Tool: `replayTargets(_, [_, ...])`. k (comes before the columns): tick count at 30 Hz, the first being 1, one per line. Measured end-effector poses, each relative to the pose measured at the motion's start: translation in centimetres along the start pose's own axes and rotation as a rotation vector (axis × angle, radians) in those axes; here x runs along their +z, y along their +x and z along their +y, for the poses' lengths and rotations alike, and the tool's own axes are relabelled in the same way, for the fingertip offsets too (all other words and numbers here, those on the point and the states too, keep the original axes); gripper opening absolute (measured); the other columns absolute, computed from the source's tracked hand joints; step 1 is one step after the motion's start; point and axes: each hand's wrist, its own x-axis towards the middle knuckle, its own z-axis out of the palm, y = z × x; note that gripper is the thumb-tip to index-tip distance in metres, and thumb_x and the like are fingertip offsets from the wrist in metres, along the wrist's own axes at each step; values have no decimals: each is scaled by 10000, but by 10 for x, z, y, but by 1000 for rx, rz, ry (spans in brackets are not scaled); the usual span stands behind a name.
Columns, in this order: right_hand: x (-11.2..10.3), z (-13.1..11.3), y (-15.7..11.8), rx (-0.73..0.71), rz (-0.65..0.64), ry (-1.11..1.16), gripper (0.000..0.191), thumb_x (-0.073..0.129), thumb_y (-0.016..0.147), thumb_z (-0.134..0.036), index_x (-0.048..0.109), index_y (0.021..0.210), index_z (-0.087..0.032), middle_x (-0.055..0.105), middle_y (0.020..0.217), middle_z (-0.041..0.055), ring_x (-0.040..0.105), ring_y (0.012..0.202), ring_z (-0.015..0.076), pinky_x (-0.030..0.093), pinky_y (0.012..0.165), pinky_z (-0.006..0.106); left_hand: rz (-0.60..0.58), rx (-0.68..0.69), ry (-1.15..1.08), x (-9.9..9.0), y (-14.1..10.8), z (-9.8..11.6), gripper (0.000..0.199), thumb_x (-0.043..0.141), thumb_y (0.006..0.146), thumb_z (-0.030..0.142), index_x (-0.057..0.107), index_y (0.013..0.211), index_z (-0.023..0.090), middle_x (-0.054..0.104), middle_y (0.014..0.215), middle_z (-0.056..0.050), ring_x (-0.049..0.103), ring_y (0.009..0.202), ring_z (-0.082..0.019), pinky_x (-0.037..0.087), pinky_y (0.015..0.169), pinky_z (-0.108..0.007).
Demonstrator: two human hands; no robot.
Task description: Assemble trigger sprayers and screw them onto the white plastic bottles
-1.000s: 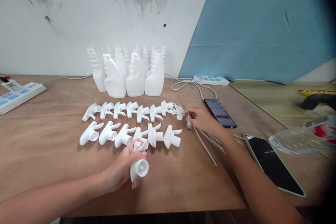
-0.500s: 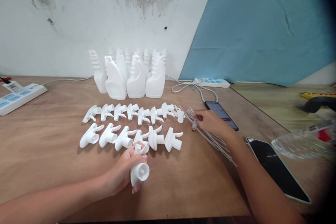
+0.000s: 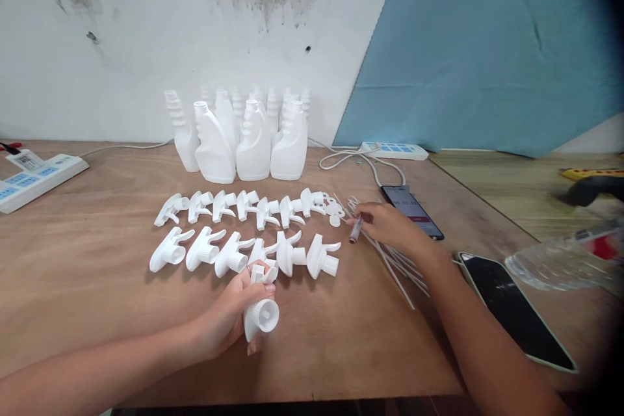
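L hand (image 3: pixel 229 309): fingers gripping spray head (image 3: pixel 266 316), near-center, opening facing near | R hand (image 3: pixel 387 226): fingers pinching small clear piece (image 3: pixel 356 231) | I see straws (image 3: pixel 394 273) under R fingers, contact unclear; long axis far-left to near-right; R nearer, L well apart

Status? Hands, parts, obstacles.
Left hand gripping white trigger head. Right hand pinching small clear piece by thin tubes. Loose trigger heads close beyond left hand.

Smooth plastic spray heads (image 3: pixel 320 257), matt plastic bottles (image 3: pixel 288 156), wood-grained tabletop (image 3: pixel 88 286).
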Motion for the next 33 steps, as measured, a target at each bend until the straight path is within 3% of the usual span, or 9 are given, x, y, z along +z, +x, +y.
replayTargets(5, [2, 2, 1, -18, -53, 34, 62, 571, 762, -204, 621, 726, -196, 608, 679, 17, 551, 637, 166, 358, 606, 249, -5, 15, 11, -1, 0, -1, 292, 605, 834, 332, 344, 901, 219, 536, 547, 75, 432, 282, -86, 350, 268, -166])
replayTargets(9, [-2, -1, -1, 0, -24, 28, 241, 466, 632, -32, 615, 729, -195, 617, 693, 15, 559, 664, 167, 361, 615, 241, -15, 27, 14, 0, 0, 0, 282, 596, 839, 323, 339, 889, 217, 544, 561, 68, 437, 284, -85, 348, 269, -165])
replayTargets(16, [-7, 7, -1, 123, 289, -8, 154, 507, 700, -95, 592, 778, -196, 645, 753, 50, 584, 700, 201, 367, 632, 272, -31, 38, 1, -2, 0, -1, 273, 593, 847, 315, 341, 882, 215, 553, 538, 65, 424, 273, -91, 337, 269, -177])
replayTargets(19, [-10, 11, -2, 193, 359, -44, 63, 536, 766, -190, 584, 806, -199, 634, 726, 56, 586, 692, 217, 360, 616, 283, -25, 30, -3, -1, 0, -1, 277, 599, 844, 314, 345, 884, 214, 550, 527, 66, 428, 276, -93, 337, 271, -175])
replayTargets(21, [-10, 12, -3, 253, 331, -65, 112, 566, 802, -300, 569, 845, -197, 625, 713, 58, 578, 660, 219, 358, 591, 284, -25, 31, -4, -1, 0, -1, 280, 602, 842, 317, 345, 883, 213, 540, 507, 69, 422, 270, -94, 333, 270, -173])
replayTargets(25, [-4, 17, -6, 304, 151, -101, 363, 658, 751, -478, 540, 917, -178, 637, 743, 83, 592, 654, 241, 369, 559, 290, -24, 36, 0, 0, 1, 0, 275, 597, 849, 321, 346, 880, 212, 534, 505, 72, 416, 267, -89, 339, 273, -173])
replayTargets(29, [3, 21, -6, 241, 81, -125, 427, 732, 678, -496, 529, 891, -187, 646, 784, 96, 606, 700, 257, 367, 555, 288, -17, 33, 1, -1, 1, 0, 265, 594, 854, 307, 347, 892, 219, 547, 534, 71, 425, 276, -91, 356, 280, -182])
replayTargets(33, [4, 19, -5, 260, 40, -94, 370, 741, 671, -448, 520, 841, -205, 643, 759, 59, 595, 663, 221, 350, 539, 266, -24, 21, -2, -2, 1, -1, 247, 581, 858, 305, 353, 866, 211, 537, 500, 67, 419, 266, -97, 333, 276, -181])
